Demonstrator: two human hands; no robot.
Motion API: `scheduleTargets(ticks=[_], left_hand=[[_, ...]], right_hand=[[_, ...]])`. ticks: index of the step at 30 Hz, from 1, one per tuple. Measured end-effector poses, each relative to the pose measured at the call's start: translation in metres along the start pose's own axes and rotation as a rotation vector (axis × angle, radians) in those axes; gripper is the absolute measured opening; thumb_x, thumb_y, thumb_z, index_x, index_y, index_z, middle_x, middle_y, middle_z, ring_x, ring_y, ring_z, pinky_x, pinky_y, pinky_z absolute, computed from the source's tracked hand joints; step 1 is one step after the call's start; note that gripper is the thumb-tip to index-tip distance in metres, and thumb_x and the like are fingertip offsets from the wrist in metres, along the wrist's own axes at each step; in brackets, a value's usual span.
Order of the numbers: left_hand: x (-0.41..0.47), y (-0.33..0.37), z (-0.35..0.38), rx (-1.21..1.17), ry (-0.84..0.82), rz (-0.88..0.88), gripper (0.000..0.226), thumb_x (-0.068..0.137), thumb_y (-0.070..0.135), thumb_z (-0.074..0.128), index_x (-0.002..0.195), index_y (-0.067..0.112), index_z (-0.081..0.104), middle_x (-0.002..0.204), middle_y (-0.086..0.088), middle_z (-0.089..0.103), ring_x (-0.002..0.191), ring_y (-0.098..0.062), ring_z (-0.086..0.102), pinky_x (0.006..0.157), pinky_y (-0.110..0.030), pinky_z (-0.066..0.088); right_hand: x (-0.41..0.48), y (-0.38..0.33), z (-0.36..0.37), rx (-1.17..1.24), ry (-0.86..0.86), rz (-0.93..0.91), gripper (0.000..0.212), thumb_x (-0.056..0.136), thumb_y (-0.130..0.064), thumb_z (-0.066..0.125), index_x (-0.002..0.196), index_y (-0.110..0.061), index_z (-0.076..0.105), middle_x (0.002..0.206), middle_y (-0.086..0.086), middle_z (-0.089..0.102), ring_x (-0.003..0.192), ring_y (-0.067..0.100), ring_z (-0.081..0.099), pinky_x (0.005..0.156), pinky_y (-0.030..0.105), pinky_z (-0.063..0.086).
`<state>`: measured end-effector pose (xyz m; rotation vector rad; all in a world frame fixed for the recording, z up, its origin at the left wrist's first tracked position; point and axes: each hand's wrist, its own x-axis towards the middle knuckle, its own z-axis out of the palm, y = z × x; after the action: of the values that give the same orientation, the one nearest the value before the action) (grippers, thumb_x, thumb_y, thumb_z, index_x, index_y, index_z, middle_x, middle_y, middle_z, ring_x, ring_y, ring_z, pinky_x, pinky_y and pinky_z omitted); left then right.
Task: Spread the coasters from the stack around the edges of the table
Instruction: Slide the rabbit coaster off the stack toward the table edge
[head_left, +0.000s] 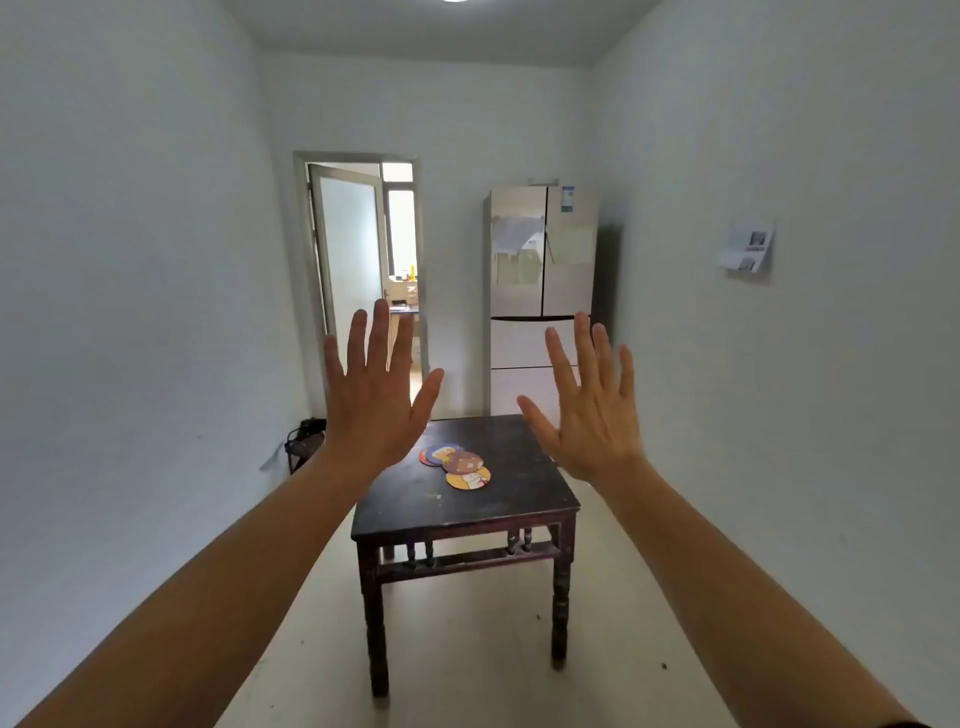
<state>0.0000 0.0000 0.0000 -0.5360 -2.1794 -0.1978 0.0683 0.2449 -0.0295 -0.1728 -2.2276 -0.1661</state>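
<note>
hands raised in front of camera, backs toward viewer, both arms outstretched. left hand (373, 402) flat, fingers spread, holding nothing. right hand (592, 410) likewise spread wide and empty. coasters (457, 462) lie in loose overlapping cluster near middle of dark wooden table (467, 512), fanned rather than neatly stacked, well apart from both hands. fridge (543, 296) stands against far wall behind table; open door (348, 249) at left of it.

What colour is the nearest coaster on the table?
The nearest coaster is orange-yellow with a pale figure printed on it; head view.
</note>
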Motion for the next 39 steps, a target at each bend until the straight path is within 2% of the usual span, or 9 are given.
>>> scheduleTargets(ticks=[4,7,10,15,18,26,30,33,39], left_hand=[[-0.021,0.017,0.042,0.009,-0.071,-0.045,0.074,0.095,0.059,0.024,0.155,0.017,0.017,0.164,-0.012,0.006,0.15,-0.033,0.007,0.117,-0.059,0.005],[-0.038,0.028,0.077,-0.002,-0.171,-0.081,0.074,0.096,0.06,0.018,0.156,0.017,0.011,0.165,-0.011,0.0,0.151,-0.033,0.003,0.118,-0.06,0.005],[-0.049,0.029,0.112,0.024,-0.28,-0.071,0.075,0.093,0.062,0.01,0.155,0.019,0.005,0.165,-0.011,-0.004,0.151,-0.032,-0.002,0.117,-0.061,0.007],[-0.054,0.008,0.188,-0.008,-0.326,-0.063,0.073,0.095,0.061,0.013,0.155,0.02,0.008,0.165,-0.012,0.0,0.151,-0.031,-0.002,0.118,-0.059,0.006],[-0.041,-0.013,0.249,-0.016,-0.365,-0.081,0.074,0.095,0.061,0.013,0.156,0.02,0.007,0.165,-0.012,-0.002,0.151,-0.03,-0.003,0.119,-0.058,0.003],[0.039,-0.061,0.4,-0.103,-0.495,-0.079,0.073,0.094,0.061,0.016,0.155,0.02,0.011,0.165,-0.011,0.002,0.151,-0.031,0.001,0.118,-0.058,0.005],[0.095,-0.071,0.461,-0.135,-0.545,-0.092,0.076,0.092,0.062,0.011,0.155,0.02,0.009,0.165,-0.01,0.0,0.151,-0.029,-0.002,0.118,-0.057,0.001],[0.123,-0.068,0.506,-0.159,-0.574,-0.085,0.081,0.088,0.064,0.0,0.156,0.02,0.009,0.165,-0.01,-0.002,0.151,-0.029,-0.004,0.119,-0.057,0.001],[0.141,-0.06,0.622,-0.139,-0.69,-0.08,0.071,0.095,0.061,0.014,0.155,0.023,0.009,0.165,-0.008,-0.001,0.151,-0.028,-0.001,0.119,-0.057,0.003]], right_hand=[[-0.026,0.016,0.034,0.025,-0.095,0.018,0.085,0.092,-0.075,0.016,0.16,-0.028,-0.005,0.168,0.009,-0.01,0.154,0.033,-0.003,0.122,0.058,0.007],[-0.048,0.025,0.071,0.041,-0.164,-0.006,0.084,0.094,-0.074,0.014,0.16,-0.025,-0.001,0.168,0.011,-0.008,0.154,0.034,0.001,0.122,0.058,0.011],[-0.062,0.027,0.113,0.067,-0.248,-0.02,0.084,0.094,-0.074,0.015,0.16,-0.025,-0.001,0.167,0.01,-0.013,0.154,0.033,-0.003,0.122,0.054,0.004],[-0.062,0.02,0.193,0.088,-0.362,-0.028,0.08,0.095,-0.069,0.02,0.16,-0.024,0.005,0.168,0.013,0.005,0.153,0.035,0.012,0.122,0.052,0.005],[-0.043,0.015,0.248,0.08,-0.427,-0.027,0.08,0.094,-0.07,0.016,0.159,-0.025,0.004,0.168,0.012,0.007,0.154,0.035,0.01,0.123,0.054,0.01],[0.047,0.011,0.398,0.039,-0.56,0.0,0.081,0.093,-0.071,0.016,0.159,-0.025,0.008,0.168,0.011,0.005,0.154,0.033,0.011,0.12,0.049,0.003],[0.092,0.021,0.453,0.077,-0.568,0.05,0.085,0.089,-0.075,0.003,0.158,-0.026,0.006,0.168,0.01,0.007,0.154,0.032,0.01,0.121,0.047,0.006],[0.113,0.036,0.492,0.094,-0.559,0.066,0.083,0.091,-0.073,0.011,0.158,-0.024,0.01,0.168,0.011,0.01,0.154,0.032,0.013,0.121,0.049,0.013],[0.126,0.07,0.599,0.142,-0.64,0.114,0.08,0.094,-0.067,0.027,0.158,-0.022,0.01,0.167,0.014,0.01,0.152,0.034,0.018,0.12,0.049,0.022]])
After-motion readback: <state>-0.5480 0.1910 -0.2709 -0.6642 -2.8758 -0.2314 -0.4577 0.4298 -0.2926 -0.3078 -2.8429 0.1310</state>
